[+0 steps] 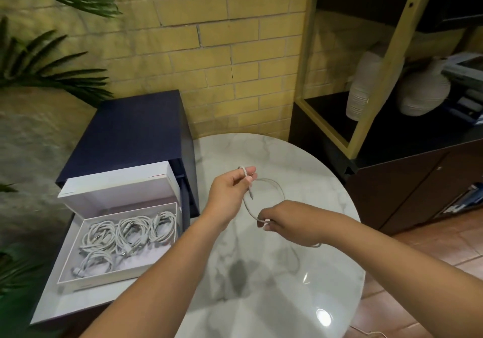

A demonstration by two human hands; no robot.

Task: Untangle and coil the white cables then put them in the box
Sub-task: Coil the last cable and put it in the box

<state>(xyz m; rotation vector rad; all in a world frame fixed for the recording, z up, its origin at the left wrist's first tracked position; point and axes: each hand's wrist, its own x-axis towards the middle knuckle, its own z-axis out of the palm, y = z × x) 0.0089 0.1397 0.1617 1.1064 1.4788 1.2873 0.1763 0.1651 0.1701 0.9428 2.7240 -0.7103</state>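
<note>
- The left hand (230, 188) is held above the round marble table (274, 285); its thumb and fingers are curled and pinch one end of a white cable (278, 186)
- The cable goes over the forefinger of this hand, and its short plug end (251, 196) hangs down just beside the palm
- From the left hand the cable makes one open loop in the air towards 4 o'clock, as far as the right hand (286, 220)
- The right hand grips the low part of the loop; its fingers are bent closely round the cable, and the fingertips (265, 226) point to 9 o'clock
- The rest of the cable passes under the right wrist and goes down towards 6 o'clock; there it is blurred against the table
- The two hands are near each other but apart, and the loop is between them
- An open white box (75, 284) lies at 8 o'clock from the hands, beside the table, with its lid (117, 183) standing up behind it
- In the box are several coiled white cables (130, 230), close side by side
- Behind the box, at 10 o'clock from the hands, stands a dark blue case (136, 123)
</note>
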